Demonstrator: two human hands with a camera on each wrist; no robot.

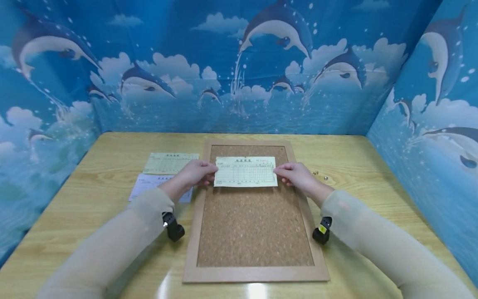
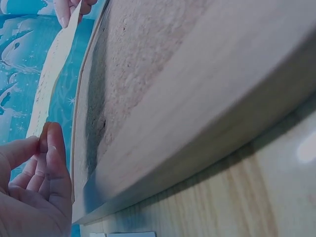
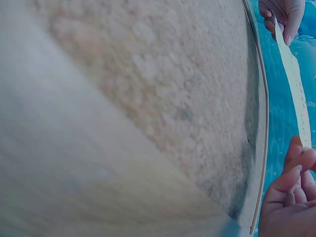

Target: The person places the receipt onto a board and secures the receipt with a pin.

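Note:
A pale green printed form (image 1: 245,171) is stretched between both hands over the upper part of a cork board (image 1: 254,228). My left hand (image 1: 195,172) pinches its left edge between thumb and fingers; my right hand (image 1: 295,176) pinches the right edge the same way. Both wrist views show the paper (image 2: 54,69) raised off the cork, slightly wavy along its length. In the right wrist view the right hand (image 3: 291,187) has its thumb and fingertips together at the near end of the slip.
Left of the board lie another green form (image 1: 168,162) and a white form (image 1: 149,182), the latter partly behind the left forearm. Several small metallic pins (image 1: 326,178) sit right of the board. The board's raised wooden frame (image 1: 257,274) borders the cork. Dolphin-print curtains (image 1: 231,104) enclose the table.

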